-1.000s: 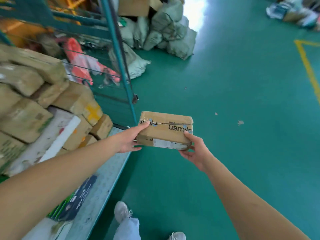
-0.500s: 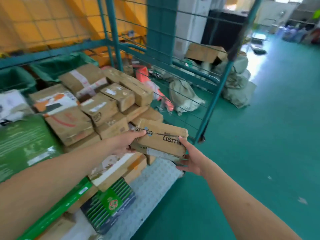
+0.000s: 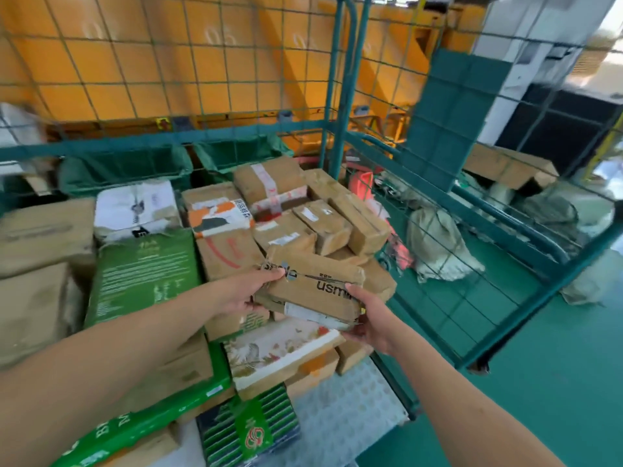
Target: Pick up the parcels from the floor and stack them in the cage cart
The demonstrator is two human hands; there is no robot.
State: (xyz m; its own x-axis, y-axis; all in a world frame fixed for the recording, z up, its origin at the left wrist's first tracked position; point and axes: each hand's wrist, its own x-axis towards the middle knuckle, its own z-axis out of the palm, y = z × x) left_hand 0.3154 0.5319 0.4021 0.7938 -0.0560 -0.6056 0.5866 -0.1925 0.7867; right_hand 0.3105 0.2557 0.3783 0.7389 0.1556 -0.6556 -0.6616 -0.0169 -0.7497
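Observation:
A brown cardboard parcel [image 3: 313, 286] with black "usmile" lettering and a white label hangs over the parcels in the green cage cart [image 3: 340, 96]. My left hand [image 3: 247, 289] grips its left end, fingers over the top edge. My right hand [image 3: 365, 315] holds its right end from below, thumb on the top face. Under and behind it lie several stacked parcels: brown boxes [image 3: 323, 224], a green box [image 3: 145, 267] and a white box [image 3: 135, 207].
The cart's wire mesh side [image 3: 472, 251] stands to the right of the parcel, with a bare patch of grey studded floor plate [image 3: 350, 409] at the cart's near right. Grey sacks [image 3: 435, 244] and a cardboard box [image 3: 505, 166] lie beyond the mesh on the green floor.
I have turned from the open floor toward the cart. The parcel, held in both hands throughout, has moved from beside the cart to above the stacked parcels inside it.

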